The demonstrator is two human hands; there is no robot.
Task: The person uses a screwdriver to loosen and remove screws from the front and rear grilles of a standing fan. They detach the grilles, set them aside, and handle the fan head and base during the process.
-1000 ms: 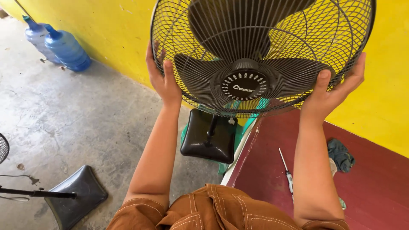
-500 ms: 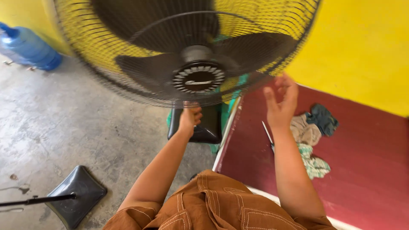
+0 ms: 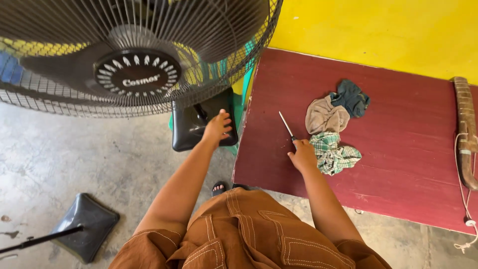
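Note:
A black stand fan with a wire grille (image 3: pixel 134 60) fills the upper left, and its black square base (image 3: pixel 189 134) stands on the floor beside the table. My left hand (image 3: pixel 217 128) reaches over that base with its fingers spread, holding nothing. My right hand (image 3: pixel 302 155) rests on the dark red table (image 3: pixel 408 149), closed around the handle of a screwdriver (image 3: pixel 286 124). The thin metal shaft of the screwdriver points away from me. Several crumpled cloths (image 3: pixel 331 124) lie just right of that hand.
A yellow wall (image 3: pixel 378 30) backs the table. A curved wooden piece with a white cord (image 3: pixel 465 129) lies at the table's right edge. On the concrete floor at lower left sits another black base with a pole (image 3: pixel 82 231). My sandalled foot (image 3: pixel 218 188) shows below the fan base.
Both hands have let go of the fan's grille. My left hand dropped to the fan's base, and my right hand went down to the table and closed on the screwdriver.

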